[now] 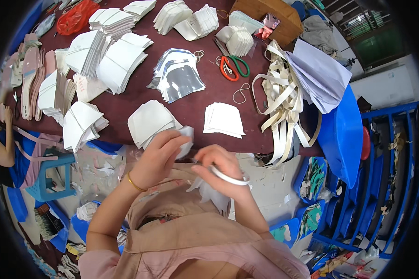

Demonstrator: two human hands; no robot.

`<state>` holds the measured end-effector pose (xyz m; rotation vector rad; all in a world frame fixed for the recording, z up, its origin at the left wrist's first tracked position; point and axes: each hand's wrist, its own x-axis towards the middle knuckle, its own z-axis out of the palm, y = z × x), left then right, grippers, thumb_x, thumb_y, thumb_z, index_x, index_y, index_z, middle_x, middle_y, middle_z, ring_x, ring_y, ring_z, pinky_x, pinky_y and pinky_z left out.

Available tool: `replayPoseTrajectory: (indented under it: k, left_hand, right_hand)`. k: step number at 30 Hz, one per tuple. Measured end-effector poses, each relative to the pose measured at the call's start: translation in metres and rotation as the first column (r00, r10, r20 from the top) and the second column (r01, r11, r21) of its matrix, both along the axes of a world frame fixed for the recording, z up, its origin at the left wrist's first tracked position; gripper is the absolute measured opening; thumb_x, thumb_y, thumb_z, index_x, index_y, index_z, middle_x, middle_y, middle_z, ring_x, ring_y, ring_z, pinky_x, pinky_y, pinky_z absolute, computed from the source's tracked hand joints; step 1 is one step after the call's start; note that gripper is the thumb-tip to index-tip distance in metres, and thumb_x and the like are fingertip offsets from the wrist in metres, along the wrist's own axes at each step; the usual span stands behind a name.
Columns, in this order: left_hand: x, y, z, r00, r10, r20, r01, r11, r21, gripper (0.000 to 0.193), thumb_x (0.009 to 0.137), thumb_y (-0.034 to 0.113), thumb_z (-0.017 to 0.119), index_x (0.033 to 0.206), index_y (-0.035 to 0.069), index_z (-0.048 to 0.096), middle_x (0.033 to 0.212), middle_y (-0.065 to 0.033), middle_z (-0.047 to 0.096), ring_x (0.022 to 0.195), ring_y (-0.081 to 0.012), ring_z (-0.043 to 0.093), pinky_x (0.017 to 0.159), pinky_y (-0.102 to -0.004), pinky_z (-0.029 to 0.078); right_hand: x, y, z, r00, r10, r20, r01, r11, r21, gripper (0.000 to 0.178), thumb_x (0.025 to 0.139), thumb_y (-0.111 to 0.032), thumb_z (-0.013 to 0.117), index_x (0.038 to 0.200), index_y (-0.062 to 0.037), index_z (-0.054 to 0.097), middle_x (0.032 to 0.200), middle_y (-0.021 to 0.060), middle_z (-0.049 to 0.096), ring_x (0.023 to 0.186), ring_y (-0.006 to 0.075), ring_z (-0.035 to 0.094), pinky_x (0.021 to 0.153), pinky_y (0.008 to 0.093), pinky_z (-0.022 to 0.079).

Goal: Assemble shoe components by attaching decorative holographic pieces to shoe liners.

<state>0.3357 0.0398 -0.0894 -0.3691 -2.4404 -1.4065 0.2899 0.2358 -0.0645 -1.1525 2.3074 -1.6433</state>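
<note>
My left hand (pixel 164 152) is closed at the near table edge, its fingers around a small whitish piece (pixel 186 139), partly hidden. To its right, my curled right hand (pixel 221 168) is closed on thin, translucent film (pixel 211 194) that hangs below it; the fingertips are slightly blurred. A white band (pixel 233 179) crosses that hand toward the wrist. Just beyond my left hand lies a fanned stack of white cut pieces (pixel 152 120). A smaller white stack (pixel 224 119) rests on the dark red table (pixel 181 43) to the right. Beyond them are clear plastic pieces with dark edges (pixel 179 76).
Bundled white pieces (pixel 121 60) crowd the back left. Scissors with red and green handles (pixel 235 68) lie near a heap of cream straps (pixel 282 100). A blue bin (pixel 342 135) and blue rack (pixel 381 186) stand right. Another person (pixel 9 144) sits at left.
</note>
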Motion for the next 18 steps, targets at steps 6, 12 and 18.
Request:
replayPoseTrajectory:
  k: [6, 12, 18]
  left_hand:
    - [-0.01, 0.029, 0.0, 0.858, -0.229, 0.46, -0.259, 0.58, 0.772, 0.025, 0.094, 0.014, 0.056, 0.112, -0.002, 0.059, 0.096, -0.0004, 0.064, 0.088, -0.0057, 0.055, 0.078, -0.0219, 0.046]
    - [-0.007, 0.045, 0.003, 0.913, -0.094, 0.396, -0.029, 0.956, 0.293, 0.018, 0.091, 0.01, 0.056, 0.106, 0.001, 0.062, 0.079, -0.0092, 0.062, 0.069, -0.0155, 0.056, 0.063, -0.027, 0.045]
    - [-0.02, 0.028, -0.003, 0.913, -0.295, 0.28, 0.172, 0.904, 0.392, 0.017, 0.094, 0.012, 0.053, 0.102, 0.0, 0.062, 0.08, -0.0061, 0.062, 0.071, -0.0124, 0.055, 0.065, -0.0265, 0.045]
  right_hand:
    - [0.004, -0.007, 0.009, 0.99, -0.139, -0.037, 0.141, 0.988, 0.06, 0.024, 0.08, -0.005, 0.069, 0.103, 0.0002, 0.063, 0.103, 0.0119, 0.062, 0.081, 0.0224, 0.063, 0.069, 0.029, 0.049]
    - [-0.001, 0.008, 0.002, 0.971, -0.234, -0.046, 0.238, 0.956, 0.169, 0.025, 0.084, -0.006, 0.066, 0.108, 0.0001, 0.065, 0.093, 0.0121, 0.062, 0.08, 0.0192, 0.062, 0.067, 0.0284, 0.049]
    - [-0.01, 0.005, 0.014, 0.94, -0.315, -0.129, 0.332, 0.93, 0.154, 0.022, 0.075, 0.0, 0.071, 0.097, -0.0015, 0.069, 0.082, 0.0077, 0.056, 0.07, 0.0156, 0.056, 0.058, 0.0258, 0.044]
